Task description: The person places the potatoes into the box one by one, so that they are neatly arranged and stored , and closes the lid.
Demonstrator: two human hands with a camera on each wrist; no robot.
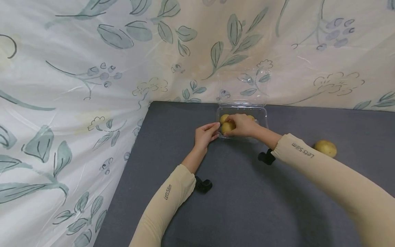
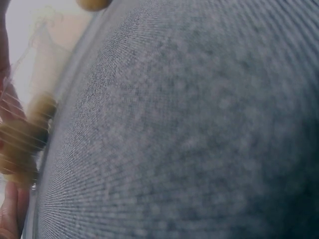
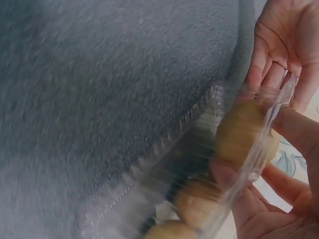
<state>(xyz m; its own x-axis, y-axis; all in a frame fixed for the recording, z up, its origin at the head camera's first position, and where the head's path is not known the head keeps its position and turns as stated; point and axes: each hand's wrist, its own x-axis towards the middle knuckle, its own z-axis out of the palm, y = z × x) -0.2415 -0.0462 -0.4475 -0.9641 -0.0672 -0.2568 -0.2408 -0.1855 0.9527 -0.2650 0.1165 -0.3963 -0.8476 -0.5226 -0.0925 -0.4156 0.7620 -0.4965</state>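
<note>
A clear plastic clamshell box (image 1: pixel 262 115) stands at the back of the table with its lid (image 1: pixel 242 84) raised. Inside it my right hand (image 1: pixel 245 125) grips a potato (image 1: pixel 228 127) near the left end, thumb and fingers around it. Other potatoes, such as one at the back left (image 1: pixel 224 118), lie in the box, partly hidden by that hand. My left hand (image 1: pixel 204 137) holds the box's left edge, thumb and fingers at the corner. The right wrist view shows the left hand (image 3: pixel 289 45) at that corner and the held potato (image 3: pixel 241 132) behind the clear wall.
One loose potato (image 1: pixel 325 148) lies on the dark grey table (image 1: pixel 240 206) to the right, next to my right sleeve. A leaf-patterned curtain (image 1: pixel 185 51) hangs behind the table and along its left side. Black wrist cameras (image 1: pixel 203 185) hang below both wrists.
</note>
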